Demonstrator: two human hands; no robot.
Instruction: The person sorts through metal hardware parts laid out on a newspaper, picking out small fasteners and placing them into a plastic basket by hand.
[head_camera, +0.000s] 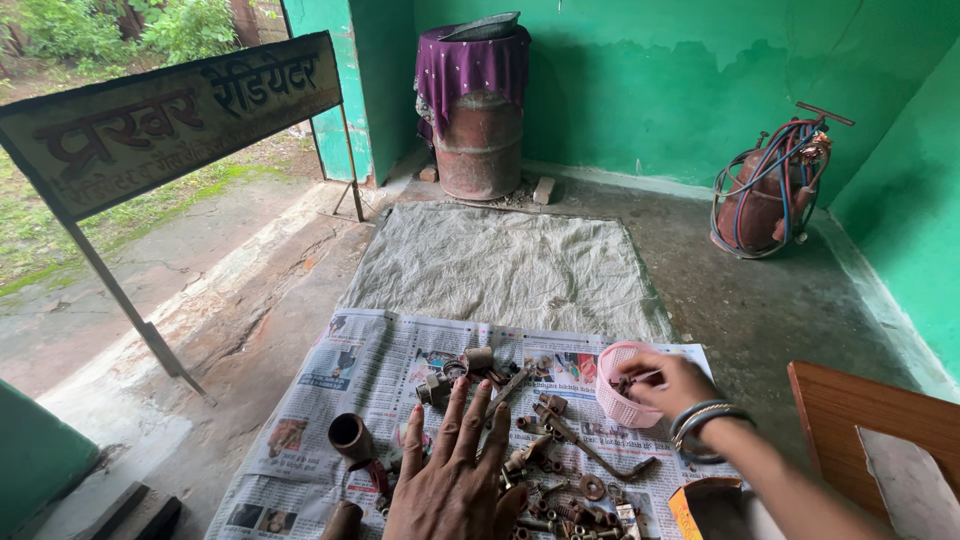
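Observation:
My left hand (455, 470) lies flat with fingers spread on a newspaper (330, 370) covered with rusty metal parts (560, 470): bolts, nuts, a bent rod and short pipe pieces. A short rusty pipe section (350, 437) stands just left of that hand. My right hand (670, 385), with bangles on the wrist, reaches into a small pink plastic basket (615, 395) tipped on its side and pinches a small part at its mouth.
A grey sack cloth (505, 265) lies on the floor beyond the newspaper. A rusty drum (480, 140) draped in purple cloth stands at the back wall, a gas cylinder (765, 195) with hoses leans at right. A signboard (165, 120) stands at left, a wooden board (860, 420) at right.

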